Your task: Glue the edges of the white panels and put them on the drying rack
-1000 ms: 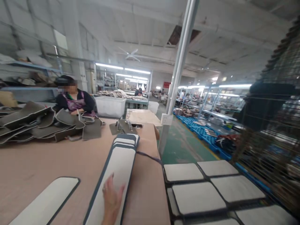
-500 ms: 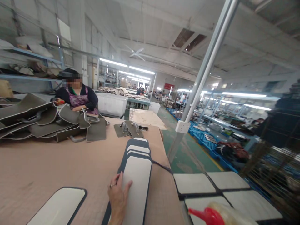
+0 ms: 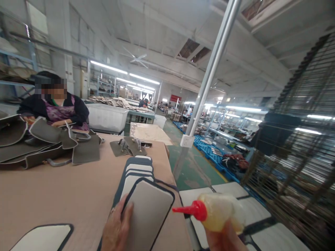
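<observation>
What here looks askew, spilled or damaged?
Only the top panel: the left hand holds it lifted and skewed off the stack. The right hand holds a red-tipped bottle. No spill or damage shows.

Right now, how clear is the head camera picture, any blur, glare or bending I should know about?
Head view: the wire rack at right is smeared by motion blur; the ceiling tube lights glare white; the wide lens tilts the steel pole. The left hand on the top panel and the glue bottle in the right hand are fairly sharp.
</observation>
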Tool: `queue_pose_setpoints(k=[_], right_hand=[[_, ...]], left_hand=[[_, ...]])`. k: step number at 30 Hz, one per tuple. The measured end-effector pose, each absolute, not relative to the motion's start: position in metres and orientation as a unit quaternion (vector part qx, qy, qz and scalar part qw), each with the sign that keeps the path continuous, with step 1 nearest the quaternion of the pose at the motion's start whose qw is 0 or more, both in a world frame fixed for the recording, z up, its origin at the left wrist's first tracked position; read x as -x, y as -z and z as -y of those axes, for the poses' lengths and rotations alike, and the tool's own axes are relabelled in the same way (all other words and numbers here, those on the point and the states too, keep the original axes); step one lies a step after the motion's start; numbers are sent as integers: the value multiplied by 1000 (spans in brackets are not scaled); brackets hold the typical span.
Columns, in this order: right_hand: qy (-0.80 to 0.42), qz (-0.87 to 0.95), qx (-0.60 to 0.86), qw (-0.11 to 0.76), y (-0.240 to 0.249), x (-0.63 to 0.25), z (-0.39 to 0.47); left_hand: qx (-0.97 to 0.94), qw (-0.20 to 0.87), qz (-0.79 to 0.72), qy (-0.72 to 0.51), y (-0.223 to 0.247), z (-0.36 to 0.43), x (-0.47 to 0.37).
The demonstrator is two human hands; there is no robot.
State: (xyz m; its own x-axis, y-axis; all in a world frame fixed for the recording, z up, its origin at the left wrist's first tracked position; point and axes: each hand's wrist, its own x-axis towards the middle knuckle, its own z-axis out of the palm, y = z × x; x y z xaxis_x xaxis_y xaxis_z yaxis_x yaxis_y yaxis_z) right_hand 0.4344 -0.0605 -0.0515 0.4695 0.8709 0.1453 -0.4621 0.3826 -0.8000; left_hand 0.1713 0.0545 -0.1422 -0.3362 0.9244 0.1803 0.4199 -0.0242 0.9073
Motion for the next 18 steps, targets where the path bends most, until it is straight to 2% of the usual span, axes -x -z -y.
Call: queue_pose_setpoints(k=[3,9,12,18], right_hand=[[-447,239,318,801,29,-441,62],[-442,295,281,799,-16,-444,65],[-477,343,269,763,-21,-449,68],[-512,386,266,720,-22,-449,73]], left_hand=[[-630,257,-570,-461,105,-40,-161],[-809,220,-483,-253,24,-22,-145],[-876,217,-396,-167,-12,-7,-140],[-930,241,-260,-97,-57,20,-141]])
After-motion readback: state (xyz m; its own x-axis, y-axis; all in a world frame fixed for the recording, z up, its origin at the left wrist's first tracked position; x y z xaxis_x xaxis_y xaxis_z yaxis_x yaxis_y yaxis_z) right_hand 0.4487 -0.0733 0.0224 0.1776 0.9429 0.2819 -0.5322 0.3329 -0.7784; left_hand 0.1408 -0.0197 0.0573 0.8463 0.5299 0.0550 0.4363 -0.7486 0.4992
